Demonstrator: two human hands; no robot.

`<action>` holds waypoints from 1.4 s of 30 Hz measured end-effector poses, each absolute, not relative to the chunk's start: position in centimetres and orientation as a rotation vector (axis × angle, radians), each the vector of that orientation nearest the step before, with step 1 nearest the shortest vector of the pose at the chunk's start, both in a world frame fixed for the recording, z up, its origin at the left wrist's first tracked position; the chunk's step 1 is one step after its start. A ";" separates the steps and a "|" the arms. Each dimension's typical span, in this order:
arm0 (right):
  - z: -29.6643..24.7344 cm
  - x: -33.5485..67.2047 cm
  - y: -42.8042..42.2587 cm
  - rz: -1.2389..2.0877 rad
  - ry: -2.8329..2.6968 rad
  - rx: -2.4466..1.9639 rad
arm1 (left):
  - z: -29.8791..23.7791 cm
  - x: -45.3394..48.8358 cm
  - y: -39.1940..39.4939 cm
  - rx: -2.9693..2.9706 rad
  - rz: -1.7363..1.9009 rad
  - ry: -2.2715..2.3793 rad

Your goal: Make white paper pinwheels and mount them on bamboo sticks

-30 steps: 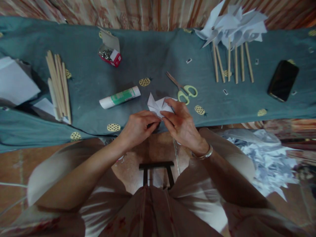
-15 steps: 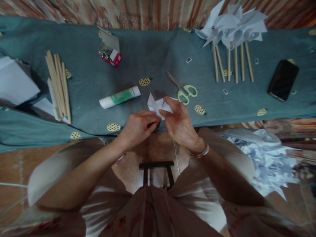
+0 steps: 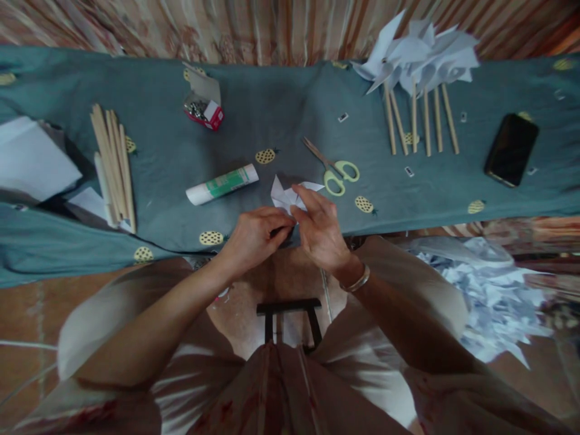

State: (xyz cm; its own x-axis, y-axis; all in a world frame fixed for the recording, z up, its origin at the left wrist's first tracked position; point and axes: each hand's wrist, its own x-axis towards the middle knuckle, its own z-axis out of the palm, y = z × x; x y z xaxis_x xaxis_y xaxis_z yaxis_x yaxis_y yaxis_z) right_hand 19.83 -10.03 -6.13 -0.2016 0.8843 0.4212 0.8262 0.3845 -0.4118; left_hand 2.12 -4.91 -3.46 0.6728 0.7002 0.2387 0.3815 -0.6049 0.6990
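Over the white paper (image 3: pixel 281 199), the right hand (image 3: pixel 319 234), grip spread, has shifted leftward; the left hand (image 3: pixel 257 237) pinches its edge.

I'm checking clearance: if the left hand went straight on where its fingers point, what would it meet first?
Past the paper pinwheel it touches, the left hand would likely meet the right hand first; depth is unclear.

- White cylindrical tube (image 3: pixel 199 194) with green label (image 3: pixel 230 180): printing present, illegible (too small and blurred).
- Open red-and-white cardboard box (image 3: pixel 203 113): pale marks on the red side, unreadable.
- Small black-and-white rectangular tags (image 3: pixel 343 117) on the blue-green cloth (image 3: pixel 290 96): no legible characters.
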 end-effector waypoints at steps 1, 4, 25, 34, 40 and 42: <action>-6.2 19.9 -10.2 0.140 -2.046 -1.463 | -3.5 2.1 -4.9 2.264 0.671 0.828; -6.0 20.4 -10.4 0.190 -2.033 -1.457 | -3.5 2.1 -4.9 2.259 0.676 0.835; -3.9 21.4 -8.4 0.663 -1.505 -1.624 | -3.9 1.8 -4.4 2.151 0.801 0.812; -5.1 22.0 -6.4 0.944 -1.194 -1.434 | -1.8 0.8 -3.4 2.133 0.964 0.904; -4.2 21.9 -5.3 0.970 -1.091 -1.260 | -0.7 -0.5 -1.9 1.718 1.124 1.130; -3.7 21.5 -5.3 0.948 -1.119 -1.231 | -0.9 -0.3 -1.9 1.417 1.158 1.134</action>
